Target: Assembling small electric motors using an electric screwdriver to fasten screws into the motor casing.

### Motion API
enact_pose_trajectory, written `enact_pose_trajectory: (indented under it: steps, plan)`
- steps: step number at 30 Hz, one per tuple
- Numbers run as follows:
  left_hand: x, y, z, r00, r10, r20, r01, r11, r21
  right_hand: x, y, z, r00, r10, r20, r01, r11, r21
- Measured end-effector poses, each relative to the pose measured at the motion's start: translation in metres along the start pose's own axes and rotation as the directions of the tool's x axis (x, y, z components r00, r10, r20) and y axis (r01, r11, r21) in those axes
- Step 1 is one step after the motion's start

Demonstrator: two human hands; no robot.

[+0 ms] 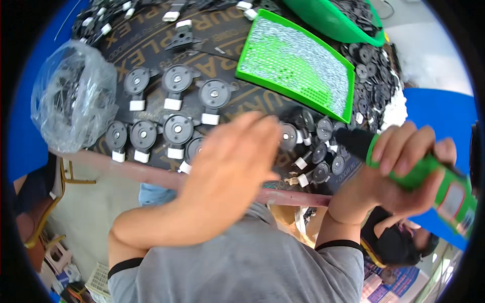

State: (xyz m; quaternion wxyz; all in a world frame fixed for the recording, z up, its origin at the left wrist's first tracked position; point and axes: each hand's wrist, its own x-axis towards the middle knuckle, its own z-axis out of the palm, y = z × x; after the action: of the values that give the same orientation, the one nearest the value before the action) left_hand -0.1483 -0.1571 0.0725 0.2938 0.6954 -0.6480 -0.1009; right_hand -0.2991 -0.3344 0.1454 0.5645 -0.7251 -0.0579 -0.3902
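My right hand [399, 177] is wrapped round a green and black electric screwdriver [450, 202], its black nose pointing left over the table. My left hand [227, 164] is over the front of the table, smeared by motion, so what its fingers do cannot be made out. Beneath and beside it are round black plastic parts with white tabs. One such part [214, 94] lies just beyond the left hand, and another part [177, 130] lies to its left. A further round part [288, 136] is right of the left hand's fingers.
A green perforated tray [295, 92] holding many small silvery pieces stands at the back right. Behind it is a green tub [323, 17] of black parts. A clear plastic bag [73, 96] sits at the left. Loose parts heap along the right edge; a person [399, 235] sits beyond.
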Motion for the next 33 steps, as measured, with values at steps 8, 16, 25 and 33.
enact_pose_trajectory:
  steps: [8, 16, 25, 33]
  plan:
    - [-0.03, -0.038, -0.038, 0.984, 0.048, 0.17, -0.101, 0.944, 0.315, 0.011, 0.07, -0.021, 0.903, -0.04, -0.428, -0.119, 0.933, -0.338]
    - [-0.016, -0.037, 0.0, 0.998, 0.056, -0.033, -0.05, 0.988, 0.148, 0.006, 0.091, -0.023, 0.894, -0.034, -0.448, -0.081, 0.969, -0.235]
    - [0.002, -0.029, 0.037, 0.997, 0.004, -0.071, -0.011, 0.995, -0.098, 0.004, 0.092, -0.023, 0.905, -0.031, -0.424, -0.063, 0.977, -0.206]
    - [0.0, -0.032, 0.042, 0.99, -0.085, -0.111, 0.049, 0.957, -0.287, 0.002, 0.029, -0.007, 0.972, -0.035, -0.234, 0.024, 0.998, -0.05]
